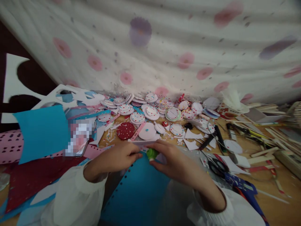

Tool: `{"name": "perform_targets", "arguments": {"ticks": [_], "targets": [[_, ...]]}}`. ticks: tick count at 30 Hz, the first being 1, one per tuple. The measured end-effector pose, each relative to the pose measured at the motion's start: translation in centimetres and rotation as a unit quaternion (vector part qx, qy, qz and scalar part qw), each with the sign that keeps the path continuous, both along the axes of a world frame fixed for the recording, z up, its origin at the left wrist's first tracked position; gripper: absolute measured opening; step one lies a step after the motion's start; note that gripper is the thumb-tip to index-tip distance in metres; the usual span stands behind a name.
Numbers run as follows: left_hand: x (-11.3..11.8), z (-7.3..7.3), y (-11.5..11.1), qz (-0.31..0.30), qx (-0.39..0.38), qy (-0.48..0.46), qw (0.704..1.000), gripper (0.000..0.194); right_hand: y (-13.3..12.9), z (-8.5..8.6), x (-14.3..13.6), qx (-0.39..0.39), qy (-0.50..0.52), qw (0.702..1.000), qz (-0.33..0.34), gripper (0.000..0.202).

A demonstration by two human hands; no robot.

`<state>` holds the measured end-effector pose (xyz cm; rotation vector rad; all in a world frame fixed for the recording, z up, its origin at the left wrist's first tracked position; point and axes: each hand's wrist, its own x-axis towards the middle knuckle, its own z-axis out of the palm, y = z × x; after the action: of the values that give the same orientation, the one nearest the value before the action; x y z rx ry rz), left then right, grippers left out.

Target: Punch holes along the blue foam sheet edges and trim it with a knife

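A blue sheet (141,191) lies before me, a row of small punched holes running along its left edge. My right hand (175,160) is closed round a small green paper punch (151,153) at the sheet's far end. Close by on the left, my left hand (122,157) has its fingers pinched together at the sheet's far corner. Its fingertips nearly meet the punch. Whatever paper sits in the punch's slot is hidden from view.
Behind my hands spread many decorated paper discs (150,111) and a dark red disc (125,131). Scissors (218,168), a blue glue gun (242,185) and wooden sticks (263,152) lie right. Left are a phone (78,138) and another blue sheet (44,131). A flowered curtain (160,40) hangs behind.
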<state>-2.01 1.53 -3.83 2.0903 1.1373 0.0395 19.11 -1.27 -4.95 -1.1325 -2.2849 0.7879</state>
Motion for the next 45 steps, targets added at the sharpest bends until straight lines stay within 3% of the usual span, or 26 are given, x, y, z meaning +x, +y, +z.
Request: {"name": "perform_targets", "arguments": {"ticks": [5, 12, 17, 21, 29, 45], "targets": [[0.3, -0.1, -0.1, -0.001, 0.018, -0.005, 1.0, 0.028, 0.1, 0.1, -0.1, -0.016, 0.028, 0.999, 0.002, 0.036], [-0.4, -0.1, 0.4, 0.024, -0.141, -0.02, 0.989, 0.028, 0.2, -0.8, -0.1, -0.037, 0.019, 0.999, 0.027, 0.038], [-0.5, -0.5, 0.6, 0.021, -0.18, -0.044, 0.982, 0.02, 0.6, -1.4, -0.5, -0.093, 0.048, 0.994, 0.042, 0.036], [-0.6, -1.1, 0.6, 0.058, -0.21, -0.079, 0.973, 0.014, 0.9, -1.7, -0.6, -0.131, 0.097, 0.986, 0.044, 0.038], [-0.6, -1.1, 0.3, 0.073, -0.176, -0.093, 0.977, 0.023, 1.2, -2.0, -0.5, -0.146, 0.101, 0.983, 0.054, 0.04], [-1.1, -1.5, 0.3, 0.038, -0.084, -0.041, 0.995, 0.027, 1.4, -2.3, -1.3, -0.163, 0.075, 0.983, 0.045, 0.056]]}}
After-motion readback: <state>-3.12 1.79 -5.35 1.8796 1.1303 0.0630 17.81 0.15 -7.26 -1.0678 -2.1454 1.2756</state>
